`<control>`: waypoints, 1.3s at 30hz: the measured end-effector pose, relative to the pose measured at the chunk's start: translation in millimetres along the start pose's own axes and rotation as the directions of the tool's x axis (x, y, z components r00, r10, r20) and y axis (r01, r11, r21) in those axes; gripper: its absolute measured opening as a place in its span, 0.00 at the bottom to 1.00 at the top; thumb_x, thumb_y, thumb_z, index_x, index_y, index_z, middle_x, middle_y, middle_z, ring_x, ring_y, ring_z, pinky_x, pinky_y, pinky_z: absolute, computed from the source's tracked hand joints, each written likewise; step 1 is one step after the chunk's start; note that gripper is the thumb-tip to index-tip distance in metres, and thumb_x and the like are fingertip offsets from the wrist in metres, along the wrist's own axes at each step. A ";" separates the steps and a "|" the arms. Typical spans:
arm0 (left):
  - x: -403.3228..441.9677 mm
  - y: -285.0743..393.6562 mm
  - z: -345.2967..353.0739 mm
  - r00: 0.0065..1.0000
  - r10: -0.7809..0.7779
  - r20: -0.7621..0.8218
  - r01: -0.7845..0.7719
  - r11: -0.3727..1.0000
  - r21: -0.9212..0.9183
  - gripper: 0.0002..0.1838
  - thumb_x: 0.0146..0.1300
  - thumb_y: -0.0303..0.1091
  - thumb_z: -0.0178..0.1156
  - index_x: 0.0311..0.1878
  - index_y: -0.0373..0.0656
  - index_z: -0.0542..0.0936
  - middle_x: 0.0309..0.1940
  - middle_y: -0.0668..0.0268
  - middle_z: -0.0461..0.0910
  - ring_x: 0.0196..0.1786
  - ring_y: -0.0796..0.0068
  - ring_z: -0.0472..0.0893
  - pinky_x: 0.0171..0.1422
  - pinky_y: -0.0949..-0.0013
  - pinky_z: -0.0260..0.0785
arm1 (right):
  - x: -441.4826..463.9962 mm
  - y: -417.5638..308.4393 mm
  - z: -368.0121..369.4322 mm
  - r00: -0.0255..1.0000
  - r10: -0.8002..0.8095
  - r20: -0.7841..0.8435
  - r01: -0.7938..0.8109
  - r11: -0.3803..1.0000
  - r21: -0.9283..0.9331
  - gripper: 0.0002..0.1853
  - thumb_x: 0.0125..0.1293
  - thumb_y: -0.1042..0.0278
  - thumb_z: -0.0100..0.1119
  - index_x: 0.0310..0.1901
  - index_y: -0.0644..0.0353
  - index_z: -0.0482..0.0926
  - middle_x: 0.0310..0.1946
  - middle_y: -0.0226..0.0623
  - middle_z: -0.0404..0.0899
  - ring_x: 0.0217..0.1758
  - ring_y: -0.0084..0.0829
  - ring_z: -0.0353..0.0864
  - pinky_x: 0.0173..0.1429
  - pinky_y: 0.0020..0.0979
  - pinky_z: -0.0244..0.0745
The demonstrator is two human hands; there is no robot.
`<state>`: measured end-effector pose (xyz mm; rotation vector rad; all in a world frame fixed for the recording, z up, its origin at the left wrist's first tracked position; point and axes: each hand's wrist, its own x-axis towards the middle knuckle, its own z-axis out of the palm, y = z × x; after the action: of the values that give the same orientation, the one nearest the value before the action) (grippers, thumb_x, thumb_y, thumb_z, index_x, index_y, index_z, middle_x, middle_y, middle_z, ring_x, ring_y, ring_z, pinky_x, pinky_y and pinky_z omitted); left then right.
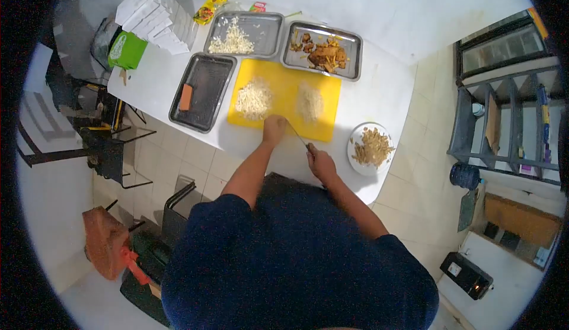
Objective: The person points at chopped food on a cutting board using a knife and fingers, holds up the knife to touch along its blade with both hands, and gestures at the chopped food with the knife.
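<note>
A yellow cutting board [284, 72] lies on the table with two piles of pale chopped food, a larger pile [253, 100] on its left and a smaller one [310, 103] on its right. My right hand [322, 164] is wrapped round the handle of a knife [299, 136], whose blade slants up and left over the board's near edge. Beside the blade's far end, my left hand [274, 130] is closed with fingers together, just below the larger pile. Whether those fingers pinch the blade or some food is too small to make out.
Behind the board are a metal tray of pale pieces [246, 31] and a tray of browned pieces [326, 54]. A dark tray [204, 87] holding a reddish-brown block [186, 97] sits left. A white plate of light brown pieces [372, 147] stands near the right edge.
</note>
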<state>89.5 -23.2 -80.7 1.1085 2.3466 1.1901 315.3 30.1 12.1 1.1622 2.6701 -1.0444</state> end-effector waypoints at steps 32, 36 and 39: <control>1.4 -9.1 9.7 0.998 -0.044 -0.037 0.045 0.999 0.020 0.09 0.55 0.35 0.65 0.29 0.38 0.84 0.27 0.53 0.82 0.33 0.56 0.82 0.41 0.57 0.75 | -0.9 -8.3 -14.9 0.991 0.064 0.115 -0.058 0.997 -0.054 0.21 0.71 0.56 0.48 0.63 0.50 0.71 0.33 0.56 0.80 0.35 0.55 0.82 0.40 0.54 0.77; 0.3 -12.3 12.2 0.999 -0.013 -0.048 0.015 0.998 0.060 0.11 0.56 0.37 0.65 0.28 0.38 0.84 0.27 0.53 0.82 0.32 0.56 0.82 0.41 0.57 0.75 | -5.7 -7.6 -11.8 0.995 0.050 0.087 -0.048 0.998 -0.027 0.21 0.71 0.56 0.48 0.63 0.50 0.72 0.33 0.55 0.81 0.34 0.54 0.82 0.40 0.54 0.77; -0.4 -10.7 10.5 0.999 -0.034 -0.029 0.036 0.997 0.074 0.11 0.56 0.38 0.65 0.29 0.38 0.84 0.26 0.53 0.82 0.32 0.55 0.82 0.41 0.57 0.74 | -7.5 -10.2 -15.3 0.994 0.054 0.092 -0.049 0.997 -0.053 0.21 0.71 0.56 0.48 0.63 0.50 0.71 0.32 0.54 0.81 0.34 0.55 0.82 0.39 0.54 0.77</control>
<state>90.1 -21.5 -95.5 1.0766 2.4395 1.1207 317.2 29.5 31.8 1.1375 2.5658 -0.9917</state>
